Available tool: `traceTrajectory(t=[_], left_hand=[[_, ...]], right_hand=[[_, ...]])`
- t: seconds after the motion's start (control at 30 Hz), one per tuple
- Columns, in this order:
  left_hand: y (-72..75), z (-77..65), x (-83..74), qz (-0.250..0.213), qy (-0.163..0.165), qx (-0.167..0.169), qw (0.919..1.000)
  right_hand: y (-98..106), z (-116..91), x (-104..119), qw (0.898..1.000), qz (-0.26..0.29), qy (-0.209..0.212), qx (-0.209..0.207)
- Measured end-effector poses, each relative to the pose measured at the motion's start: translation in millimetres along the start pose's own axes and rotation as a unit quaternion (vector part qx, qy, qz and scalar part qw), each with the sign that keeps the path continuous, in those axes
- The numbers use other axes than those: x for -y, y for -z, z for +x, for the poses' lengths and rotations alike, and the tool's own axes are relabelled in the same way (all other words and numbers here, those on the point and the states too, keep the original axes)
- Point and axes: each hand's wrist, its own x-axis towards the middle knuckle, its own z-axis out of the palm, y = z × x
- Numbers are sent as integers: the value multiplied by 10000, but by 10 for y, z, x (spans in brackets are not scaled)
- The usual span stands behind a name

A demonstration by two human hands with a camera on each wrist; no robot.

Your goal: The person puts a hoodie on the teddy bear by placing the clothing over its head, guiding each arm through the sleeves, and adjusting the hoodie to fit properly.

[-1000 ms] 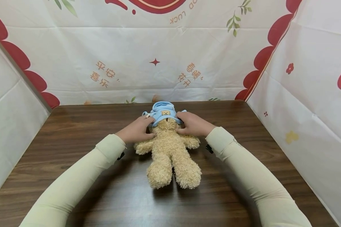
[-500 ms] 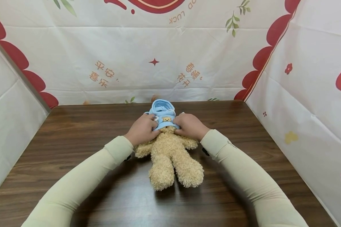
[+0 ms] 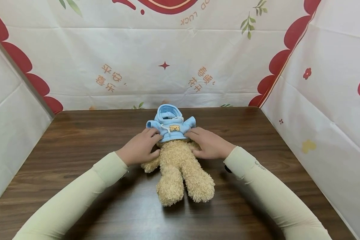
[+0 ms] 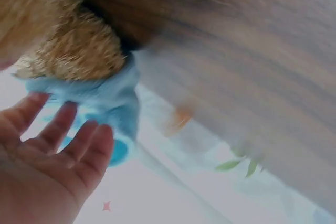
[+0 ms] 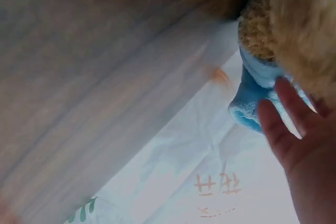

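Note:
A tan plush teddy bear (image 3: 175, 156) lies on its back, legs toward me. Its head is hidden under a small light-blue hoodie (image 3: 171, 131) with a bear face on the front and white drawstrings; the hood opening gapes at the far end and the sleeves stick out to both sides. My left hand (image 3: 141, 145) is at the hoodie's left lower edge, and in the left wrist view its spread fingers (image 4: 84, 140) lie along the hem. At the opposite edge is my right hand (image 3: 210, 143), its fingers (image 5: 275, 124) extended beside a sleeve in the right wrist view.
The dark wood-grain table (image 3: 87, 133) carries the bear near its far edge. A white printed cloth (image 3: 144, 50) hangs behind it, and a similar white cloth panel (image 3: 327, 110) stands along the right side.
The hoodie came down over the bear's face while both hands gripped it; its hood and sleeves now show spread out. Both hands have since loosened and moved slightly apart, toward me.

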Motion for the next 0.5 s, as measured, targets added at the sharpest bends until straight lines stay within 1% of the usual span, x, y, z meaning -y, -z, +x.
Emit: traceTrajectory(t=[0.07,0.17,0.3,0.4,0.47,0.5], left_hand=[[44,-59,-32,99,-2,134,9999],[111,-111,-82,32,15,365,9993],[179,-119,-110,-350,100,644,9973],[196,-115,-92,-555,181,862,9946],[193,-119,-66,-651,172,981,9929],[192,-127,-52,-710,172,1058,9917]], right_hand=[[16,-65,26,9997,95,-36,200],[41,-117,49,9986,326,-72,411],[96,-124,34,9956,850,-17,399],[144,-108,13,9918,1234,61,329],[163,-96,11,9911,1293,95,311],[166,-91,13,9920,1224,117,298]])
